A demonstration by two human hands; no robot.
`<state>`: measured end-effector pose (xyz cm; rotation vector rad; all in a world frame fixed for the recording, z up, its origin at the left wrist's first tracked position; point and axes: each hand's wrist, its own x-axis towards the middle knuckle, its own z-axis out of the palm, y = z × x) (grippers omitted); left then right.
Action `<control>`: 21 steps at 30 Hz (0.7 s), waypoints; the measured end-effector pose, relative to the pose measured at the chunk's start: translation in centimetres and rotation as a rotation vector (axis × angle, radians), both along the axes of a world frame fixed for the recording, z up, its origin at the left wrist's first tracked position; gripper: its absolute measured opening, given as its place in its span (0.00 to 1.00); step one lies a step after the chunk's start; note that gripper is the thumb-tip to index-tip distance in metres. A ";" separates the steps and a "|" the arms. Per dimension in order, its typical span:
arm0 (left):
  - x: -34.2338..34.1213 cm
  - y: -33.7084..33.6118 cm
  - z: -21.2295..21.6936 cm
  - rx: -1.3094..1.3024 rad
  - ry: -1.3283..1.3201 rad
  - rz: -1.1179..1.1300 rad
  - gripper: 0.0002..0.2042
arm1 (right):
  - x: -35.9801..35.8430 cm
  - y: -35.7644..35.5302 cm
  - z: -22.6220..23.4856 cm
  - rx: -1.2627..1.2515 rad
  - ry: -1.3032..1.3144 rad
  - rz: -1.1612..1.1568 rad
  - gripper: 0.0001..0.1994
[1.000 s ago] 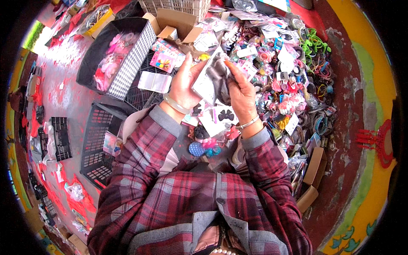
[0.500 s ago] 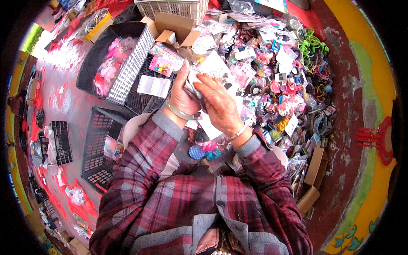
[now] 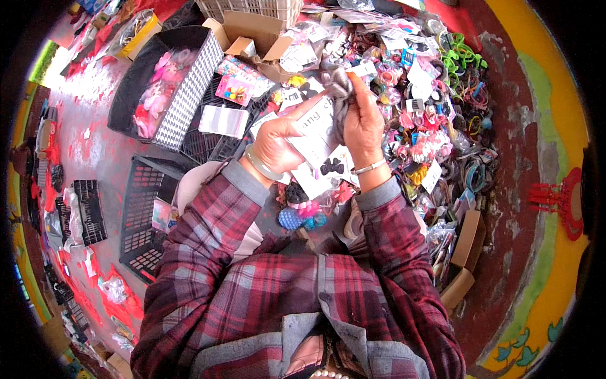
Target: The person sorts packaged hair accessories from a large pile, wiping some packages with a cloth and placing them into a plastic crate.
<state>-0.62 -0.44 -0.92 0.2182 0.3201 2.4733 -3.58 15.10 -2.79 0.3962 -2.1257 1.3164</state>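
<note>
My left hand [image 3: 279, 144] is closed on a white printed card [image 3: 315, 136], its thumb on the near face. Against the card's right edge, my right hand [image 3: 366, 123] pinches a grey bunched fabric piece [image 3: 341, 88], perhaps a hair scrunchie; whether it is fastened to the card I cannot tell. Below the hands lies a black bow [image 3: 332, 166] on a white card. Near my lap are a blue textured ball [image 3: 290, 218] and a pink piece. A wide heap of packaged hair accessories [image 3: 410, 126] spreads beyond and right of my right hand.
On the left stand a black bin [image 3: 123, 120] holding pink fluffy items and a black slatted crate [image 3: 136, 221]. An open cardboard box [image 3: 252, 25] and a cream basket [image 3: 284, 9] are at the back. Green hair bands [image 3: 464, 60] edge the heap; cardboard [image 3: 467, 240] lies at right.
My hands have moved apart from being pressed together around the grey fabric. My right hand has shifted right and up with it, and the card's printed face now shows between them.
</note>
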 end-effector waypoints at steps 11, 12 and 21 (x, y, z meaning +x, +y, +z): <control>-1.4 -1.2 -0.5 -0.047 0.010 0.255 0.30 | 0.8 2.1 1.7 -0.121 -0.087 -0.149 0.19; -1.5 -0.9 -0.5 -0.049 -0.015 0.253 0.30 | 1.5 1.0 1.9 -0.047 0.034 -0.051 0.20; -0.9 0.0 -0.5 -0.061 -0.134 0.302 0.24 | 3.6 -3.2 1.7 0.384 0.072 0.163 0.21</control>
